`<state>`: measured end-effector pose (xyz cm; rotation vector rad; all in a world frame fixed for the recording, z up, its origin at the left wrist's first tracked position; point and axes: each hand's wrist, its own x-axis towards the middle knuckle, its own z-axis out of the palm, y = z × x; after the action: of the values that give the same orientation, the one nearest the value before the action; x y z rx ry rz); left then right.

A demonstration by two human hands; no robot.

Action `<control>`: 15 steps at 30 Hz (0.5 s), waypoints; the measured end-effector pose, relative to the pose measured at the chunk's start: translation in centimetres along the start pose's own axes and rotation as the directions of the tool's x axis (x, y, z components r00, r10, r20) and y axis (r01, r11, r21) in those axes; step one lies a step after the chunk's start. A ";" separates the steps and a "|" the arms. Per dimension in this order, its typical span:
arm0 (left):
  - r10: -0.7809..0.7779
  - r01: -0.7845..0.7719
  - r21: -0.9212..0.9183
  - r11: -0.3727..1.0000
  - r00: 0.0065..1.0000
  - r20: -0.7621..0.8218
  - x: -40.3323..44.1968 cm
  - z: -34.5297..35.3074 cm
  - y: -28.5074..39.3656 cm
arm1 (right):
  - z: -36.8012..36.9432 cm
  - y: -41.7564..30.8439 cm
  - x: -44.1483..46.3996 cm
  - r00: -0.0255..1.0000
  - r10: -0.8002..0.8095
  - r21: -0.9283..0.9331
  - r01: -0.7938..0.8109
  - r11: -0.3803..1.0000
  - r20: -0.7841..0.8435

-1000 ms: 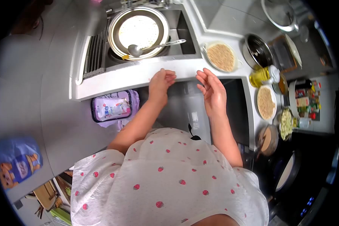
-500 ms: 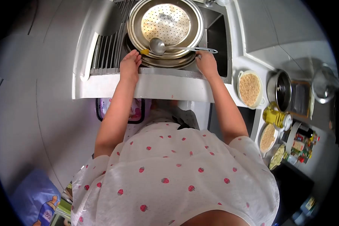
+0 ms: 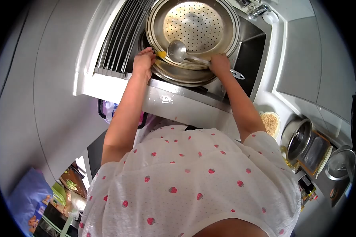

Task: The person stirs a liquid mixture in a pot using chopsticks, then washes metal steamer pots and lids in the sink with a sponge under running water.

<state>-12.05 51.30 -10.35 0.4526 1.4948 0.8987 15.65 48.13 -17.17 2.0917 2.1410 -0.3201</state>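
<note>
A perforated steamer pan [image 3: 194,27] sits over another metal pan [image 3: 180,75] in the sink. Across its near side lies a ladle [image 3: 177,51], its bowl inside the pan. My right hand [image 3: 220,64] is closed over the ladle's handle; the slotted end sticks out beyond it. Beside a small yellow piece [image 3: 161,54] at the pan's left edge is my left hand [image 3: 144,61], fingers bent and slightly apart, nothing seen in it.
A drying rack [image 3: 120,35] covers the sink's left side, and a faucet [image 3: 259,11] stands behind. On the right counter are a dish of grainy food [image 3: 269,123], a metal pot [image 3: 298,139] and a glass lid [image 3: 340,164]. A blue bag [image 3: 29,193] lies lower left.
Both hands have come forward from the counter edge to the pans. My right hand has closed on the ladle's handle. The view has shifted, and the sink now appears larger.
</note>
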 end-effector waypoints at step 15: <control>0.095 -0.064 0.246 0.967 0.988 -0.120 8.9 3.3 1.4 | -8.9 -1.1 -9.4 0.757 0.588 0.954 -0.160 -0.255 0.285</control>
<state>-10.59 59.66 -14.89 0.6462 1.7263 0.8242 15.29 41.15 -6.18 3.5327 0.6774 -2.3051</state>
